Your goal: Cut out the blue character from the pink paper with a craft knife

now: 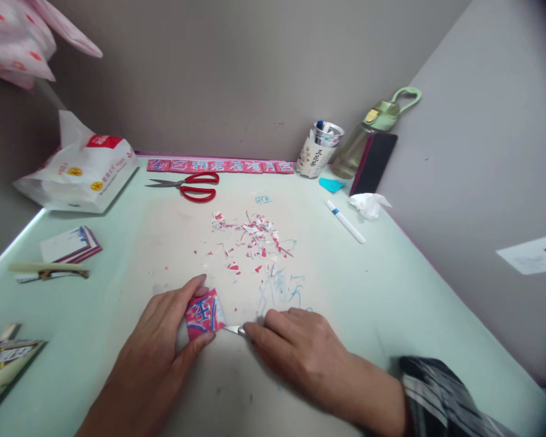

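My left hand (157, 349) pins a small red paper square (203, 312) flat on the worktop (391, 291), thumb and forefinger clamped on its left and lower edges. The square sits tilted, its top leaning right, and bears a character drawn in blue and white; I cannot read it. My right hand (300, 349) is closed around a craft knife whose blade (233, 329) shows past my fingers (259, 331). The blade lies nearly level, long axis running left to right, tip pointing left and touching the square's lower right corner.

Just beyond my fingers lie red and white paper scraps (250, 240) and faint blue scribbles on the surface. Farther beyond, red-handled scissors (193, 185) point left, and a strip of red cut squares (221, 165) with characters lines the far edge by the wall. To the far right a white pen (344, 221) lies slanted, near a crumpled tissue (368, 203), a printed can of pens (318, 152), a green water bottle (373, 130) and a dark phone (373, 162). To the left are a white plastic bag (79, 173) with red and yellow labels and a stack of cards (70, 244). The worktop right of my right hand is bare as far as its edge.
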A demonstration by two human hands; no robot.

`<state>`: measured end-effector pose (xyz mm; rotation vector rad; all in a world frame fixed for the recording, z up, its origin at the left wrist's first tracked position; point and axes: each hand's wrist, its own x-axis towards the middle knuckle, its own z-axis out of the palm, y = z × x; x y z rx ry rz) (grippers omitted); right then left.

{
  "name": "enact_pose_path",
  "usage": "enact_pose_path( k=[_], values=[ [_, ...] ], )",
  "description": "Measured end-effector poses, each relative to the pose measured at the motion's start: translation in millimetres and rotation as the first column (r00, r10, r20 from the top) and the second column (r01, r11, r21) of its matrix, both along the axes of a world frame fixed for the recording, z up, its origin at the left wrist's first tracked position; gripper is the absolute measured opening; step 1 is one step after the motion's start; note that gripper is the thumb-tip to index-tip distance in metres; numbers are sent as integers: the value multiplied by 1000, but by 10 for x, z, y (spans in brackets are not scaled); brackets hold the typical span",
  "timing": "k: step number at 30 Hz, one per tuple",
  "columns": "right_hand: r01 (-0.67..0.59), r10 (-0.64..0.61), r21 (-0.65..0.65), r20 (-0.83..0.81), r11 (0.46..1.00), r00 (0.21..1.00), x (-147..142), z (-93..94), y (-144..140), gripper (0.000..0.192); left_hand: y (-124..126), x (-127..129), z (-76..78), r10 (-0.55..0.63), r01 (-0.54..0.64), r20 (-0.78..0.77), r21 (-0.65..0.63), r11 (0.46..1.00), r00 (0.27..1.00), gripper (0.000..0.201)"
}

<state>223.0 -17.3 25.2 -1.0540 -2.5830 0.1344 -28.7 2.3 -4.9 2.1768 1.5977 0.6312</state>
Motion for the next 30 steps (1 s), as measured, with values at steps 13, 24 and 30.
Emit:
enact_pose_path(
  k=[13, 24, 30],
  values=[
    [17, -17, -6, 25, 1000, 1000, -31, -1, 2, 21, 28, -2, 24, -8, 9, -38, 21, 1000, 999, 53],
    [12, -11, -8, 73, 1000, 997, -67, 26, 41, 17, 29, 6, 18, -30, 43, -107, 116, 992, 994, 51],
    [-10, 8, 27, 82, 1000, 997, -83, 29, 68, 16, 29, 10, 26, -49, 60, -97, 118, 991, 994, 49]
  ],
)
